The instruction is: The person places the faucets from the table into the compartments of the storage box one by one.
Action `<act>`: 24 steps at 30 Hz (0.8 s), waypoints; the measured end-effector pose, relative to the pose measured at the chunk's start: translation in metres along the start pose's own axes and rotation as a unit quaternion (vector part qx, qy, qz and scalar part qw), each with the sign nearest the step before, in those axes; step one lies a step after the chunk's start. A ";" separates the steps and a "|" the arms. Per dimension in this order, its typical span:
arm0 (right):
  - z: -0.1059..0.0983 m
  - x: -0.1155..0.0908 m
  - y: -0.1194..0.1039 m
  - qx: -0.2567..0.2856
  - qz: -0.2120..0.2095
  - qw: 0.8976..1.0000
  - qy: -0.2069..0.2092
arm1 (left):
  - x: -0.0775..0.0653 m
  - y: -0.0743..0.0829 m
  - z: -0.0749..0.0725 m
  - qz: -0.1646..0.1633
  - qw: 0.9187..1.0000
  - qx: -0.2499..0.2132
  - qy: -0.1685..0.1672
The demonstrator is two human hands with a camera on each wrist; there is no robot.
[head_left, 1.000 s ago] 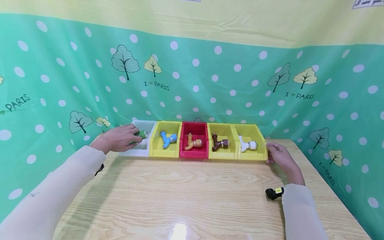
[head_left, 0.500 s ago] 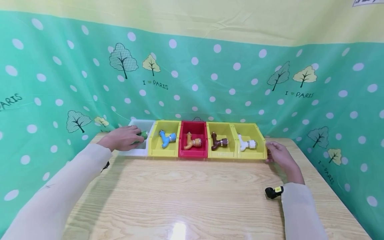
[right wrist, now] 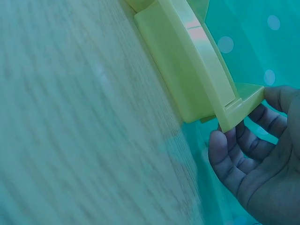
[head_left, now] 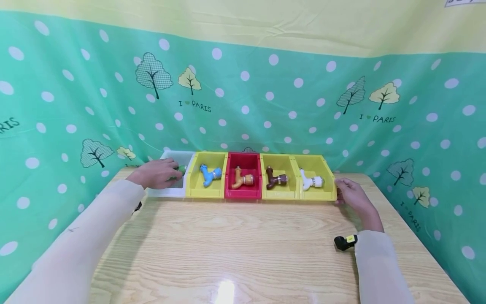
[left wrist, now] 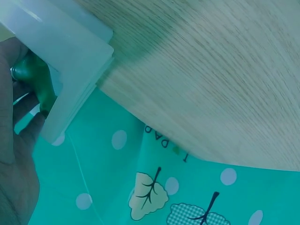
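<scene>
My left hand reaches into the white bin at the left end of the row. It holds a green tap, mostly covered by the fingers in the head view; the left wrist view shows fingers around its body, beside the bin wall. At the other end, my right hand grips the side edge of the last yellow bin, its thumb on one side and fingers curled beneath. Inside that bin lies a white tap.
Between the end bins, a blue tap lies in a yellow bin, an orange tap in the red bin, and a brown tap in another yellow bin. They stand on a wooden table against a dotted green curtain.
My left hand has moved slightly right and deeper into the white bin with the green tap. The right hand keeps its grip on the yellow bin. The head view has shifted slightly.
</scene>
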State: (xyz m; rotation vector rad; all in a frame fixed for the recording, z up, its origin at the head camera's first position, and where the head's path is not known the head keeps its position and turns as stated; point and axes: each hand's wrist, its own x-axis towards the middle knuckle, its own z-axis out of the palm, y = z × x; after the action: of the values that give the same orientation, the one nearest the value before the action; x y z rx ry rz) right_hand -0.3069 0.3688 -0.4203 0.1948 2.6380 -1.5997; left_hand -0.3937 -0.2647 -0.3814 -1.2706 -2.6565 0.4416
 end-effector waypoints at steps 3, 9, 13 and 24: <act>0.000 -0.001 0.000 0.001 -0.006 1.000 0.001 | 0.002 -0.001 0.002 -0.003 1.000 -0.002 -0.008; -0.001 -0.002 -0.001 0.004 -0.010 1.000 0.001 | 0.005 0.000 0.004 -0.011 0.999 -0.018 -0.032; -0.001 -0.001 0.000 0.006 -0.001 1.000 0.006 | 0.008 0.000 0.004 -0.018 0.998 -0.025 -0.052; 0.000 -0.003 -0.003 0.005 0.003 1.000 0.009 | 0.017 0.000 0.007 -0.050 0.992 -0.056 -0.101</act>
State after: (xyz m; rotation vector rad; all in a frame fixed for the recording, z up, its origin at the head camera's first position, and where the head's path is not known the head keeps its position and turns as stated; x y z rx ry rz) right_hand -0.3046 0.3672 -0.4172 0.2184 2.6394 -1.6175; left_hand -0.4063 -0.2530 -0.3877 -1.1707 -2.9376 0.4325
